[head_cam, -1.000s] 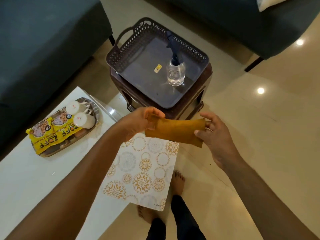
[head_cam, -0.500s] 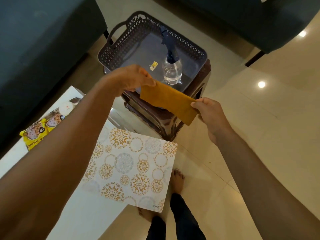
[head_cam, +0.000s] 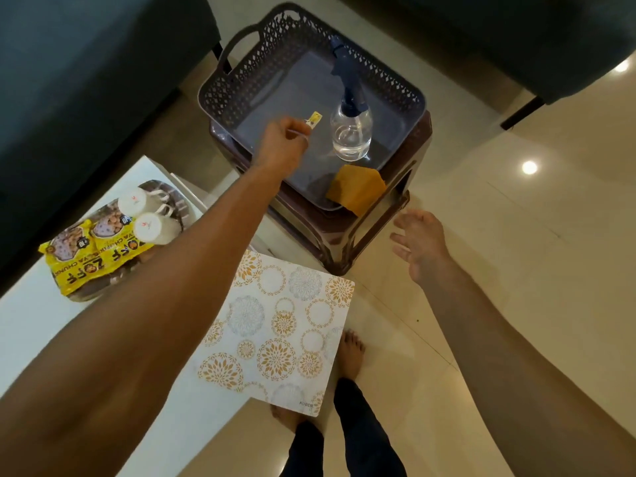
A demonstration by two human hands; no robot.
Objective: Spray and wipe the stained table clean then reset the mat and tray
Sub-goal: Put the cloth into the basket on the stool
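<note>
While folded mustard cloth (head_cam: pixel 356 190) drapes lattice basket (head_cam: pixel 261 63) rim, left hand (head_cam: pixel 282 146) loosely curled, right hand (head_cam: pixel 421 241) spread, both released.

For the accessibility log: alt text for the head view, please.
Left hand reaches over a basket holding a spray bottle and orange cloth; right hand hangs open. A patterned mat and snack tray sit on the white table.

Glossy cream tiled floor (head_cam: pixel 516 235) reflects ceiling lights; seemingly 2 dark sofas (head_cam: pixel 86 63) behind.
</note>
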